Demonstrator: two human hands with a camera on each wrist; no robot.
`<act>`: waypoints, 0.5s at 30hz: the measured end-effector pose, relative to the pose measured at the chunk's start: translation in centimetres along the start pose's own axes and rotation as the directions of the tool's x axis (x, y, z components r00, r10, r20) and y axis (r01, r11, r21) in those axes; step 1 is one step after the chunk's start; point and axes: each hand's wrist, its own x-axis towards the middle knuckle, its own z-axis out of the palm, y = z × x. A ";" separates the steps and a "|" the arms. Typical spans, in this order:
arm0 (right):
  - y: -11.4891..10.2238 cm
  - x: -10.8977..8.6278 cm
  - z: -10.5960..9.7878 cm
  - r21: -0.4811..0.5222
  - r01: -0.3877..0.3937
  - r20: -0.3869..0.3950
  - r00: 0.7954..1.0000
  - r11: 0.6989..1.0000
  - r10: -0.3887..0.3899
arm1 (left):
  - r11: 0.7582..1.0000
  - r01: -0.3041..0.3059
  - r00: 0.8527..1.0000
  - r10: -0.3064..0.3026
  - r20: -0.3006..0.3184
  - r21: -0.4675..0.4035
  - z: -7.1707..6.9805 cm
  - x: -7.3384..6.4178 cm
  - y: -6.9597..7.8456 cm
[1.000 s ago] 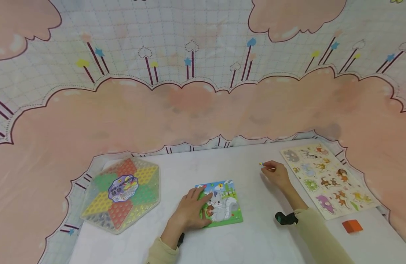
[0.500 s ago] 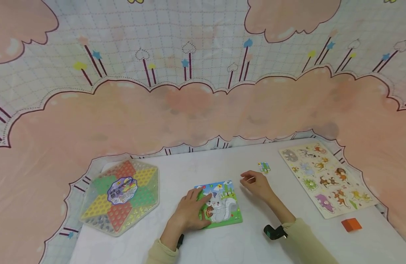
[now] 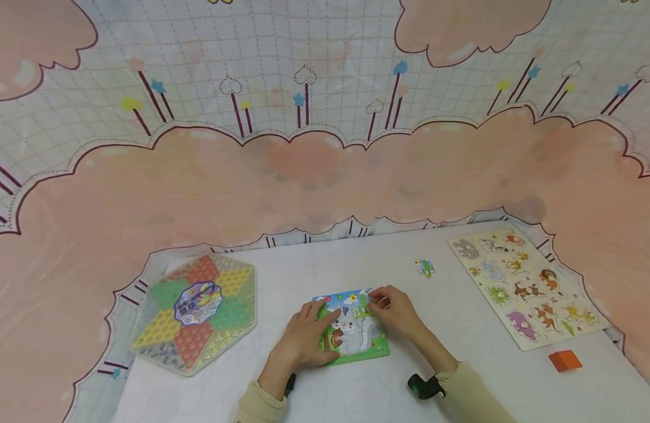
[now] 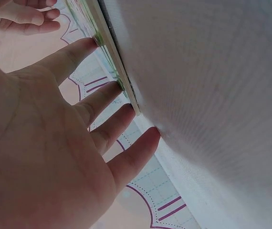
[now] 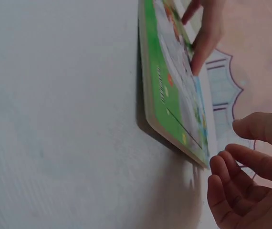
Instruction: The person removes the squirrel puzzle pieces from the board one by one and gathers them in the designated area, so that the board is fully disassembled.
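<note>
A squirrel jigsaw puzzle (image 3: 351,335) in a thin board lies on the white table, shown edge-on as a green-bordered board (image 5: 167,102) in the right wrist view. My left hand (image 3: 303,338) rests across its left side, fingers spread, fingertips touching the board's edge (image 4: 119,71) in the left wrist view. At the puzzle's upper right corner is my right hand (image 3: 396,311), thumb and index finger apart and the other fingers loosely curled. Nothing shows between those fingers (image 5: 219,186) in the right wrist view. A small puzzle piece (image 3: 425,268) lies on the table beyond the right hand.
A hexagonal Chinese checkers set (image 3: 198,311) lies at the left. To the right are a flat animal puzzle board (image 3: 515,294) and an orange block (image 3: 565,361). A patterned cloth (image 3: 325,176) hangs behind the white table (image 3: 325,258).
My right hand has put the small puzzle piece down on the table and moved left to the squirrel puzzle's upper right corner. The left hand has stayed in place.
</note>
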 end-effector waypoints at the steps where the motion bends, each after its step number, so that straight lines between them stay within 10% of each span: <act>1: -0.1 -0.1 0.2 -0.002 0.009 0.000 1.000 1.000 -0.009 | 1.000 0.000 1.000 0.000 -0.001 0.003 0.0 0.0 0.0; 15: -0.3 -1.5 1.1 -0.186 0.047 0.062 0.997 0.981 -0.036 | 1.000 0.001 1.000 -0.001 -0.005 0.018 0.2 0.1 -0.2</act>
